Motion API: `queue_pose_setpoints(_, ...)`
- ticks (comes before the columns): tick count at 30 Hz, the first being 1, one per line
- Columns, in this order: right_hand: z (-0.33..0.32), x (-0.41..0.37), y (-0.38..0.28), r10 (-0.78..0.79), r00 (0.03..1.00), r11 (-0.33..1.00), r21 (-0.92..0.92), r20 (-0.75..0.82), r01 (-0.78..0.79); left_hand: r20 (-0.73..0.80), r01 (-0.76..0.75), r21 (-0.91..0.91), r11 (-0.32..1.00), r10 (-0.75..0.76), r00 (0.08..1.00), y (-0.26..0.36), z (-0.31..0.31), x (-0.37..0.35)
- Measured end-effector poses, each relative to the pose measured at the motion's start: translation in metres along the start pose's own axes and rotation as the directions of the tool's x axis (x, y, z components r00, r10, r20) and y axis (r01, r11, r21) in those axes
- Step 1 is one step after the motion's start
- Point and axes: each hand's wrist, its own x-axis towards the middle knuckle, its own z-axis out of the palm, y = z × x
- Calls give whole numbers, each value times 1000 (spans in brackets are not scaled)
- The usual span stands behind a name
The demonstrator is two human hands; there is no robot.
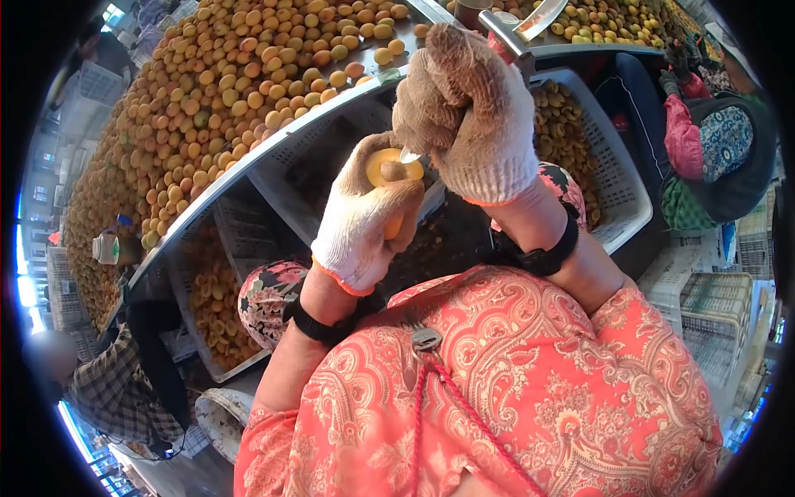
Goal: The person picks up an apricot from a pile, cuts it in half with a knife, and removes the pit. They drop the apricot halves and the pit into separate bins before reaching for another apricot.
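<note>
On the left, white plastic crates (62, 286) stand stacked near the windows, and a person in a checked shirt (124, 381) sits near the curved table, the face blurred. A jar (105, 248) stands near the table's left end. A pale bucket (225, 421) is on the floor, partly cut off by the wearer's patterned sleeve. The metal table (273, 153) bows across the far side under a broad heap of whole apricots (240, 74), orange and yellow, some blushed red. Below its near edge, a crate holds apricot halves (217, 306); the contents of the next crate (286, 178), in shadow, are hard to make out.

In the middle, the gloved left hand (364, 211) is closed around a yellow cut apricot (394, 168), its thumb across the fruit. Just to the right, the gloved right hand (468, 116) is clenched, with a small shiny metal tip (409, 156) showing beside the apricot; whatever else it grips is hidden in the fist.

Farther right, a white crate (617, 178) of halves sits partly behind the right forearm. Beyond are more apricots on a far table (571, 51), then a person in pink sleeves (712, 141), and nearer, stacked crates (716, 311) cut by the dark round border.
</note>
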Motion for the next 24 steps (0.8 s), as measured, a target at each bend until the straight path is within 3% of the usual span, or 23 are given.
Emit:
queue_pose_setpoints(7,6,-9,2,-30,999,965,-258,11,32,11,42,-19,999,-42,999,-5,-4,3)
queue_pose_setpoints(11,-2,-5,8,73,997,990,-121,20,-70,-8,35,-66,997,-35,999,-5,-5,0)
queue_pose_setpoints(15,1,-9,11,142,987,974,-170,-72,-152,25,9,-49,999,-8,1000,-4,-5,0)
queue_pose_setpoints(16,-3,-7,13,135,990,988,-75,-39,-137,22,10,-52,999,-9,1000,-6,-5,1)
queue_pose_setpoints(18,-8,-2,15,135,991,991,21,-8,-135,18,-131,43,990,130,991,-14,-6,6)
queue_pose_setpoints(19,-10,1,16,175,980,984,47,-99,-171,9,-129,39,991,129,992,-20,-8,11)
queue_pose_setpoints(21,-18,8,22,238,947,970,104,-216,-220,55,-373,378,848,381,923,-36,-16,26)
queue_pose_setpoints(22,-24,11,26,249,944,967,107,-218,-231,44,-366,376,851,378,925,-42,-23,34)
queue_pose_setpoints(24,-36,15,35,430,842,897,258,-327,-358,135,-399,752,525,470,872,-56,-38,47)
